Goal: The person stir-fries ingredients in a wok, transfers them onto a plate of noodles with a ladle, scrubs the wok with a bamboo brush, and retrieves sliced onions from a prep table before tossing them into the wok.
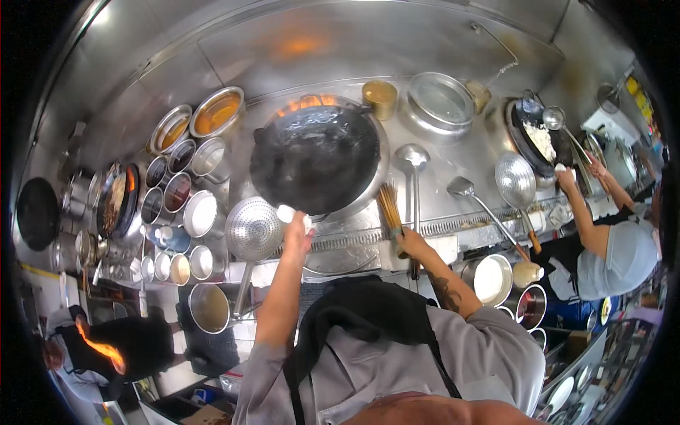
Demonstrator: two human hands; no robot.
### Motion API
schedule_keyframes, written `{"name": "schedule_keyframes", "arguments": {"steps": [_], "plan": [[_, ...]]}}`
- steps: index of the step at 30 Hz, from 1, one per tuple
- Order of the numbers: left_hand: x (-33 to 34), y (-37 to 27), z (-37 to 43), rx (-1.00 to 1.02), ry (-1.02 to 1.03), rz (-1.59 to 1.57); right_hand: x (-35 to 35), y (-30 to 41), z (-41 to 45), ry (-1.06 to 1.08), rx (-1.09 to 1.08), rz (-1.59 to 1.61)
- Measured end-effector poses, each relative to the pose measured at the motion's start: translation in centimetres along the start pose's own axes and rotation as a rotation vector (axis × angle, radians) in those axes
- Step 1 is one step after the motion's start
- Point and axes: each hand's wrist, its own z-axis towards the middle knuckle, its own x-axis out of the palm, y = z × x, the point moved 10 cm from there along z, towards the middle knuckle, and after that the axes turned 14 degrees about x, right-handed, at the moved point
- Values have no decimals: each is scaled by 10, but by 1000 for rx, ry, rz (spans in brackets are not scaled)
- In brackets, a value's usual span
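Observation:
A black wok [319, 159] sits tilted on the burner ring in front of me, with flames at its far rim and something wet and shiny inside near the back. My left hand [299, 234] grips a folded white cloth [287, 213] at the wok's near edge, by its loop handle. My right hand [413, 243] holds a bamboo wok brush [390, 204] by its bound end, bristles pointing up beside the wok. Just right of the brush lies a steel ladle [413, 156] on the counter. A perforated strainer [254, 228] rests left of my left hand.
Metal pots of sauces and seasonings [177, 191] crowd the left side. A large water pot [441, 106] and a tin [379, 98] stand behind. On the right lie a wok spatula [461, 187] and another strainer [515, 180]. A co-worker [611, 255] works a wok of white food [539, 141].

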Motion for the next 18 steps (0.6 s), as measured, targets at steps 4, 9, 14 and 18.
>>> {"name": "schedule_keyframes", "arguments": {"steps": [4, 9, 14, 18], "plan": [[9, 6, 6, 5, 27, -84, -33, -3, -32, -446, -41, -217], [6, 24, 24, -31, 36, -26, -12, -71, -1, -351, 159, -202], [8, 8, 13, 3, -50, -94, -64, -104, 5, -514, -27, 226], [-1, 17, 23, -24, -49, -68, -118, -43, -23, -772, -332, 79]]}}
